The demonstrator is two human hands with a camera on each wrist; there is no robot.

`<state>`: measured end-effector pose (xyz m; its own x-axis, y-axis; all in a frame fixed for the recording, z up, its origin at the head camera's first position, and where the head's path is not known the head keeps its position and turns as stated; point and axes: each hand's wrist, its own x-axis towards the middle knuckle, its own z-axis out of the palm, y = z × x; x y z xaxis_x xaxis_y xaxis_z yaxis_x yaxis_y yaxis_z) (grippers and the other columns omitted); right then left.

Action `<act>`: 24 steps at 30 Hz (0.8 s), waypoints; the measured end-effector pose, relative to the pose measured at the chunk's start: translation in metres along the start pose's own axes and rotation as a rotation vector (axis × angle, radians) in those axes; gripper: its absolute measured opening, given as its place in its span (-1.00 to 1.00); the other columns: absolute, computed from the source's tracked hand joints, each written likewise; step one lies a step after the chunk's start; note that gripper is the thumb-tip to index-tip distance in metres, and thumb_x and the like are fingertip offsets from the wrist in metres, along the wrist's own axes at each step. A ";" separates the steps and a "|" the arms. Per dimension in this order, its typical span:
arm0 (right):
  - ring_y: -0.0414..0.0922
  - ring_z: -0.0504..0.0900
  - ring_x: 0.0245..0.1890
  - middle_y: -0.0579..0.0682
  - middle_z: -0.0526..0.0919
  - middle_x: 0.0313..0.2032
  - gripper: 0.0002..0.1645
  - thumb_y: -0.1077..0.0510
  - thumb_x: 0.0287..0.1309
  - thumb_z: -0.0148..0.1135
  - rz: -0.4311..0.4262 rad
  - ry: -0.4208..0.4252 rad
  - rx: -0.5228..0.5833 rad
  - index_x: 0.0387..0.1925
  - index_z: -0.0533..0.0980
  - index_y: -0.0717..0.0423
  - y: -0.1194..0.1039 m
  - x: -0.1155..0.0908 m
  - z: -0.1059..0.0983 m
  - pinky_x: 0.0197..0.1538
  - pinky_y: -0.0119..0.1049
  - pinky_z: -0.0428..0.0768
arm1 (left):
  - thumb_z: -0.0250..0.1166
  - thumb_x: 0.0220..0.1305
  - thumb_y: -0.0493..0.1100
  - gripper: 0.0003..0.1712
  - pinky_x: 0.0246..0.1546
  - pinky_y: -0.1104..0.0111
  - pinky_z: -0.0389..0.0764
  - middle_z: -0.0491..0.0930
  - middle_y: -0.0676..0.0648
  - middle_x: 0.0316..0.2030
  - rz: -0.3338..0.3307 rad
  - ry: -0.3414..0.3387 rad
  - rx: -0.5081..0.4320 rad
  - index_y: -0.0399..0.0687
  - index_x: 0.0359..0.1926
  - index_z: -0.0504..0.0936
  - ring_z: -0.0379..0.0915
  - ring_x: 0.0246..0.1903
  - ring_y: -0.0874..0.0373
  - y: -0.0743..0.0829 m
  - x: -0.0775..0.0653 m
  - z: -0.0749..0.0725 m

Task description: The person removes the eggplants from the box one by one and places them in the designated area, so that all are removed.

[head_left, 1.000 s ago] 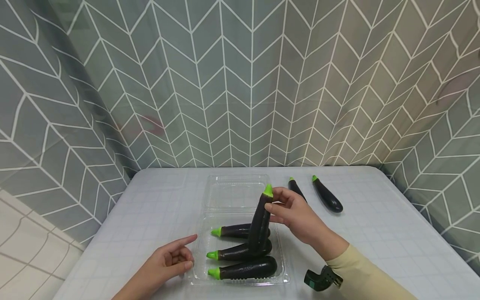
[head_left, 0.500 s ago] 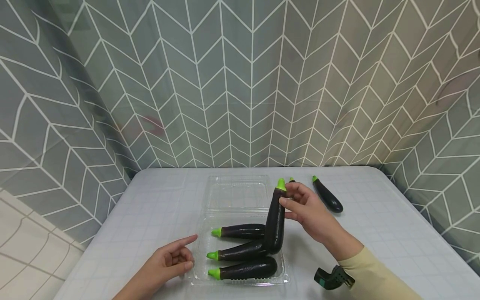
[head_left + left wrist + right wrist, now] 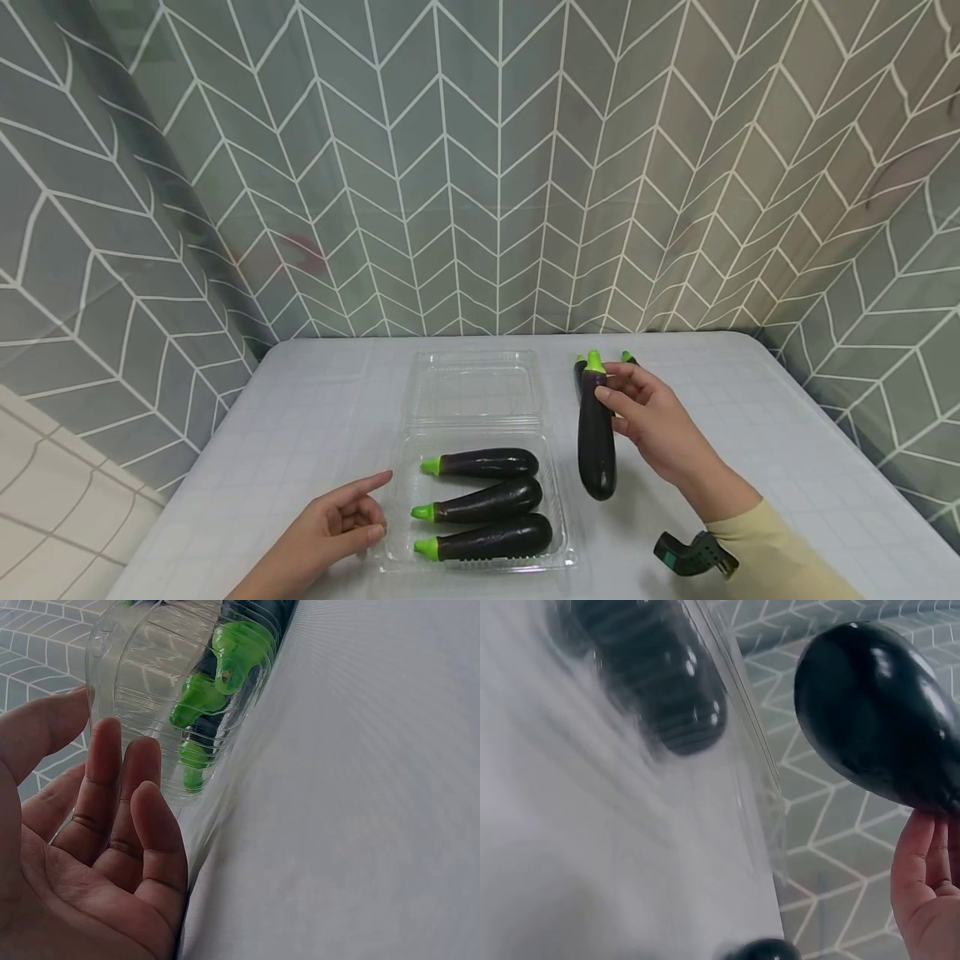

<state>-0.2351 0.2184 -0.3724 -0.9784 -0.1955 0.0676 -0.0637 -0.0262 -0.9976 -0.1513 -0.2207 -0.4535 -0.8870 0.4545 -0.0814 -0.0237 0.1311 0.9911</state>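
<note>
My right hand pinches an eggplant near its green stem and holds it above the table, right of the clear plastic container. In the right wrist view the dark rounded end of this held eggplant points away from the fingers. Three more eggplants lie side by side in the open container, green stems to the left. My left hand is at the container's left side, fingers loosely bent, holding nothing. In the left wrist view, the left hand has its fingertips at the container's wall.
Behind the held eggplant and right hand, another eggplant and a further one lie on the white table, mostly covered from view. The container's lid lies folded back. A patterned curtain surrounds the table's far side.
My right hand has carried the eggplant from over the container to the right, outside its edge. The left hand has stayed put.
</note>
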 end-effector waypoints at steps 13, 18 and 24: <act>-0.16 0.59 -0.10 0.10 0.44 -0.04 -0.44 0.13 0.36 0.24 -0.025 0.027 -0.049 0.27 0.33 0.26 0.000 -0.001 -0.036 -0.09 -0.29 0.63 | 0.24 0.39 -0.26 -0.27 -0.28 0.38 0.59 0.57 -0.20 -0.16 -0.016 0.011 -0.003 -0.33 0.47 0.15 0.50 -0.28 0.23 0.001 -0.001 0.000; -0.17 0.62 -0.14 0.08 0.46 -0.05 -0.42 0.10 0.34 0.27 -0.022 0.063 -0.085 0.30 0.35 0.18 -0.002 -0.001 -0.051 -0.13 -0.30 0.64 | 0.24 0.39 -0.27 -0.27 -0.28 0.38 0.59 0.56 -0.23 -0.15 0.001 0.005 -0.003 -0.36 0.46 0.15 0.50 -0.28 0.21 0.001 -0.001 0.001; -0.21 0.65 -0.14 -0.01 0.55 -0.04 -0.43 0.05 0.32 0.29 -0.012 0.110 -0.120 0.27 0.35 0.09 -0.006 0.000 -0.069 -0.14 -0.32 0.63 | 0.25 0.39 -0.25 -0.27 -0.28 0.38 0.59 0.57 -0.22 -0.15 -0.032 0.017 0.015 -0.32 0.47 0.16 0.49 -0.28 0.23 0.002 0.000 0.000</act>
<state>-0.2483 0.2860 -0.3669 -0.9926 -0.0876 0.0842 -0.0921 0.0905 -0.9916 -0.1510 -0.2204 -0.4518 -0.8938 0.4345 -0.1113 -0.0456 0.1589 0.9862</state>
